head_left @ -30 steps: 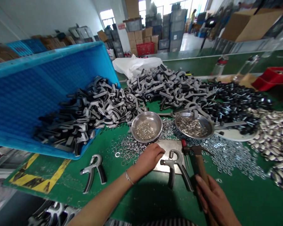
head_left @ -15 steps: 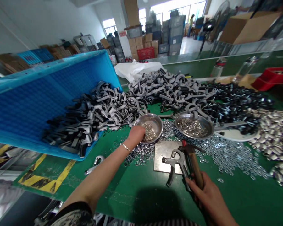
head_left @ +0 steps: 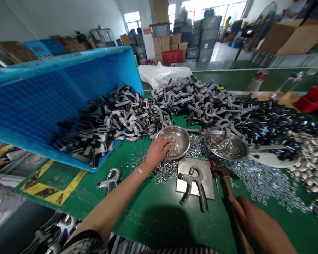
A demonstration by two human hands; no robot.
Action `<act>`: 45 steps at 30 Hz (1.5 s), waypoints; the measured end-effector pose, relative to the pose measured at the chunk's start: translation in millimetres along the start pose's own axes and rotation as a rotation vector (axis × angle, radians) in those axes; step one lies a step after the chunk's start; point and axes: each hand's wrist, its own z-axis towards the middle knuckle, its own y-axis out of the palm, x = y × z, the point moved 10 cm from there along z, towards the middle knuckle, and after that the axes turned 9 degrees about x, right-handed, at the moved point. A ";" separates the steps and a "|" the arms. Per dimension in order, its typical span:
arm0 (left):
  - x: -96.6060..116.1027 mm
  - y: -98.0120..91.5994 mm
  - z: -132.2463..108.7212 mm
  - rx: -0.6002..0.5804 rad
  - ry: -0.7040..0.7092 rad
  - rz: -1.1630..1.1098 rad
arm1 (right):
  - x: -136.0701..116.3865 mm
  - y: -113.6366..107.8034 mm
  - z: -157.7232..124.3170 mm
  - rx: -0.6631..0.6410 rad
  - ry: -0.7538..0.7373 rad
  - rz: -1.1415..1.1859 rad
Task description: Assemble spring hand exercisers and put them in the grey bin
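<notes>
A factory workshop: green workbench (head_left: 159, 225) heaped with parts (head_left: 198, 100), stacked crates (head_left: 206, 23)

My left grip (head_left: 157, 152) hides part of the steel bowl (head_left: 180, 135), whose tiny pieces (head_left: 172, 148) are too small to tell. The hammer handle (head_left: 240, 229) runs off the frame's bottom edge.

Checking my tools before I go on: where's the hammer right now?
The hammer is at the lower right of the head view, gripped in the person's right hand, its head just right of the metal plate.

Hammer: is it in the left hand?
No, the right hand grips its wooden handle; the left hand is at the steel bowl.
</notes>
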 end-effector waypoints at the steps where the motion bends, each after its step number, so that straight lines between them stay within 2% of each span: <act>1: 17.0 -0.3 -13.1 -0.010 0.052 -0.055 | -9.5 -13.2 5.3 0.080 -0.090 -0.108; 3: 52.3 12.0 -45.5 -0.134 0.171 -0.143 | -51.5 -27.0 14.6 0.202 -0.337 -0.151; 5: 73.0 26.5 -75.3 -0.222 0.213 -0.156 | -108.5 -18.0 21.9 0.179 -0.615 -0.050; 8: 79.0 40.1 -101.8 -0.217 0.191 -0.130 | -178.2 19.1 36.0 0.018 -0.871 -0.014; 11: 77.5 43.8 -115.9 -0.164 0.179 -0.131 | -208.4 53.9 48.3 -0.119 -0.951 -0.089; 13: 79.5 43.6 -122.9 -0.131 0.185 -0.143 | -209.6 64.2 52.7 -0.148 -0.949 -0.126; 20: 96.1 50.8 -128.4 -0.109 0.244 -0.152 | -194.0 68.5 58.8 -0.133 -0.853 -0.201; 25: 87.0 54.3 -116.5 -0.105 0.255 -0.124 | -202.2 73.2 66.9 -0.124 -0.852 -0.152; 31: 80.9 47.0 -108.8 -0.121 0.331 -0.155 | -194.3 65.0 73.3 -0.128 -0.836 -0.040; 39: 91.6 40.8 -136.7 -0.059 0.314 -0.173 | -185.1 77.8 60.1 -0.199 -0.795 0.067; 45: 92.6 38.5 -143.8 -0.012 0.287 -0.149 | -183.1 79.3 61.0 -0.232 -0.765 0.092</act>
